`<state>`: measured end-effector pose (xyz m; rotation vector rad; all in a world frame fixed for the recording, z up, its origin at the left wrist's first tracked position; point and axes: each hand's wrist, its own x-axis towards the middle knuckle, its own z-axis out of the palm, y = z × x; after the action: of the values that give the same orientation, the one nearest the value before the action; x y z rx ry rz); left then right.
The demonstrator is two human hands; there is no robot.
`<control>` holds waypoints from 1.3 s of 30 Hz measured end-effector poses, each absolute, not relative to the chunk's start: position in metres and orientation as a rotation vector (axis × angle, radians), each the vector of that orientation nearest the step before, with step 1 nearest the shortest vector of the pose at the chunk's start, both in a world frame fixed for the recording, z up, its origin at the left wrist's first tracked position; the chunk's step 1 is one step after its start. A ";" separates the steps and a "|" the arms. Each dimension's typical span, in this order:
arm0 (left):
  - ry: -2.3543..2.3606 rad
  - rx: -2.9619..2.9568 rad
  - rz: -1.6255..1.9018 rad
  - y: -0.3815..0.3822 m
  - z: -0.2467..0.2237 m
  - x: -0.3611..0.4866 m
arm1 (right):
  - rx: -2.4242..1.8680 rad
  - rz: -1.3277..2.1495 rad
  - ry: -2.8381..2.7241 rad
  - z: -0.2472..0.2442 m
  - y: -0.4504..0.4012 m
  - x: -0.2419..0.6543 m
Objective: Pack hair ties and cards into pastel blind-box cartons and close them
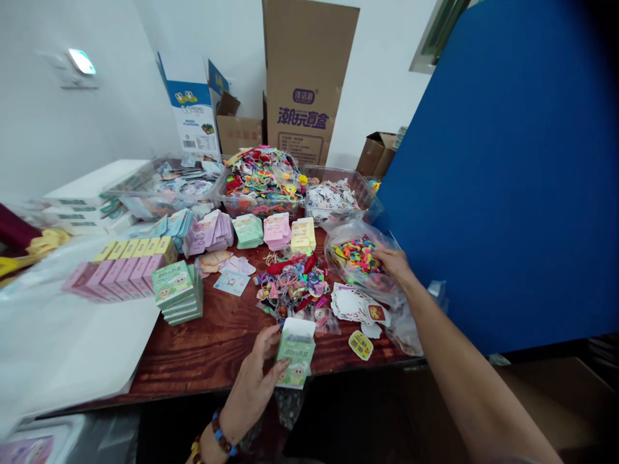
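Observation:
My left hand [255, 367] grips a small green cardboard box [296, 361] at the table's front edge, its white top flap standing up. My right hand [393, 264] reaches into a clear plastic bag [338, 233] of small bright pieces [358, 254]. Its fingers are drawn together at the bag's right side; what they hold, if anything, is hidden. Between the hands lies a pile of colourful cords and trinkets [294, 283]. White-backed stickers [351, 303] lie below the bag, with a yellow sticker [360, 345] in front of them.
Green boxes [176, 290] are stacked at left, beside rows of pink boxes [118, 278] and yellow boxes [164, 249]. Flat box blanks [210, 232] stand behind. Clear tubs [232, 205] line the back before tall cartons [309, 71]. A blue panel [498, 180] bounds the right.

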<state>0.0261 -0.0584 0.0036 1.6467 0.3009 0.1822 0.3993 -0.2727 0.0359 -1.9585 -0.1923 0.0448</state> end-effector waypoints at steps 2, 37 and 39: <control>0.307 1.642 0.179 -0.058 0.004 0.026 | -1.905 0.072 -0.174 0.042 -0.271 0.396; 0.169 1.434 0.419 -0.053 0.032 0.031 | -2.033 0.116 -1.252 0.113 -0.215 0.170; 0.170 1.451 0.423 -0.052 0.036 0.029 | -1.988 0.091 -1.254 0.101 -0.217 0.164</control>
<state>0.0288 -0.0517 0.0358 1.4515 0.1699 0.4226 0.1642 -0.2175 0.1014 -1.9883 -1.2539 0.0914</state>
